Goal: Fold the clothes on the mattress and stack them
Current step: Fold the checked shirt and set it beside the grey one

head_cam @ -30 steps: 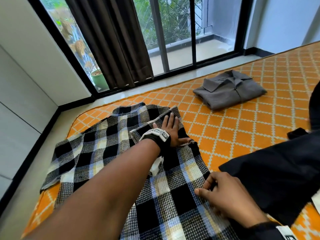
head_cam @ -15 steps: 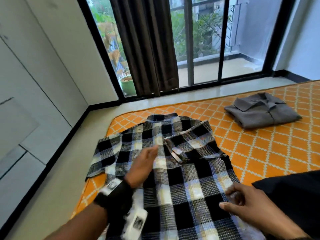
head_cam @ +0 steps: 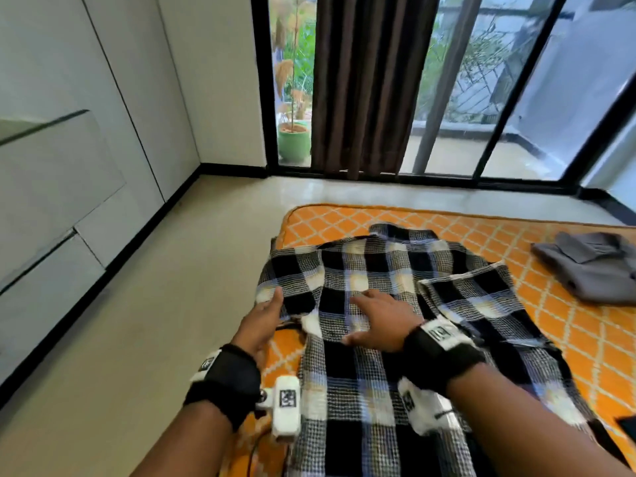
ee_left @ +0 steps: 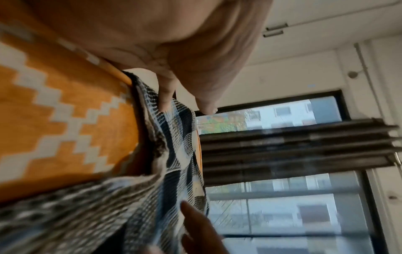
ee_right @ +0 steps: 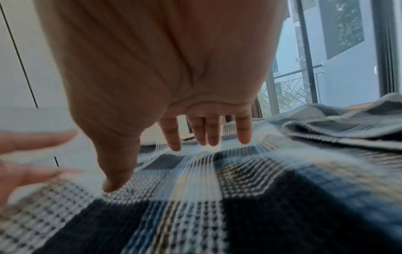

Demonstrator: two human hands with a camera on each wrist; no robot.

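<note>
A black, white and blue plaid shirt [head_cam: 378,263] lies spread on the orange patterned mattress [head_cam: 344,218]. Its right sleeve [head_cam: 475,297] is folded in over the body. My left hand [head_cam: 275,299] reaches the left sleeve at the mattress edge; in the left wrist view a straight finger [ee_left: 165,98] touches the sleeve cloth [ee_left: 172,154] while the thumb stays clear. My right hand [head_cam: 375,311] lies flat on the middle of the shirt, its straight fingers [ee_right: 206,134] pressing the fabric [ee_right: 217,197]. A folded grey shirt [head_cam: 592,270] sits at the far right.
Bare floor [head_cam: 172,304] runs along the mattress's left side up to white cabinet fronts [head_cam: 69,201]. Beyond the mattress stand a glass door and a brown curtain [head_cam: 364,80]. A dark garment [head_cam: 626,425] shows at the lower right edge.
The view has swung left. My left hand moved from the shirt's middle out to the left sleeve. My right hand left the shirt's right edge and now lies flat on its middle.
</note>
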